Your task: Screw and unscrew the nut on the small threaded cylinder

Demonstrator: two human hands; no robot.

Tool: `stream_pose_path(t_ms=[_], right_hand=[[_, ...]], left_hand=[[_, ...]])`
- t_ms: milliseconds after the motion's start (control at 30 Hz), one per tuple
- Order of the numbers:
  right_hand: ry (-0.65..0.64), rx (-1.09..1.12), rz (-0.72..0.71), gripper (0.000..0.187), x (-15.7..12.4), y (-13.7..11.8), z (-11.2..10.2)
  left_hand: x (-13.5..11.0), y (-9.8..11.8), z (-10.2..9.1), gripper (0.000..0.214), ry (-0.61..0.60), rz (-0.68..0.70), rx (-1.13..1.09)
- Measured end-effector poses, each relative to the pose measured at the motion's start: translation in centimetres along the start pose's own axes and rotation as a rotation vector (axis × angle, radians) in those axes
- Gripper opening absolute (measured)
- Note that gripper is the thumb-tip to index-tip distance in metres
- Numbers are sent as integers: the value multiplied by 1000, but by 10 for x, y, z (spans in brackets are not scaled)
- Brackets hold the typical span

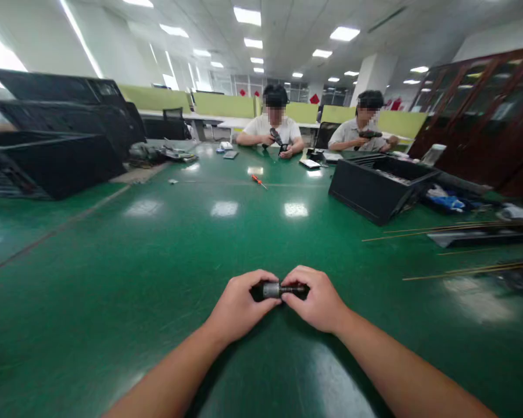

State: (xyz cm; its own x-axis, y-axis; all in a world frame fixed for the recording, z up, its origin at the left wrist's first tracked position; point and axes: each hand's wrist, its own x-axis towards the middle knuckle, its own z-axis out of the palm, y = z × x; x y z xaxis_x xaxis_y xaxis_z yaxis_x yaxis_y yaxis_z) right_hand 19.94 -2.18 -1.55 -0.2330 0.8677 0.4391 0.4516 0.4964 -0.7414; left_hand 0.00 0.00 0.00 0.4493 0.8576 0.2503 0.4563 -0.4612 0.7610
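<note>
Between my two hands lies a small metal cylinder with a thinner ridged shaft, held level just over the green tabletop. My left hand is closed round the wider silver-grey end, thumb below and fingers above. Thumb and fingers of my right hand pinch the thinner, darker shaft end. The fingertips of both hands nearly meet at the middle of the part. Its outer ends are partly hidden inside my palms, and its exact kind cannot be made out.
On the green table lies an orange screwdriver. A black open case stands at right, near thin rods. Larger black cases and metal parts are at left. Two people sit opposite, one holding a power tool.
</note>
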Motion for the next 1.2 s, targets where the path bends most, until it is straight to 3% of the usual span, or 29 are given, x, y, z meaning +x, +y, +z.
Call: stream_pose_path(t_ms=[1200], right_hand=[[32, -28, 49, 8, 4, 3, -3]], left_hand=[[2, -4, 0, 22, 92, 11, 10]])
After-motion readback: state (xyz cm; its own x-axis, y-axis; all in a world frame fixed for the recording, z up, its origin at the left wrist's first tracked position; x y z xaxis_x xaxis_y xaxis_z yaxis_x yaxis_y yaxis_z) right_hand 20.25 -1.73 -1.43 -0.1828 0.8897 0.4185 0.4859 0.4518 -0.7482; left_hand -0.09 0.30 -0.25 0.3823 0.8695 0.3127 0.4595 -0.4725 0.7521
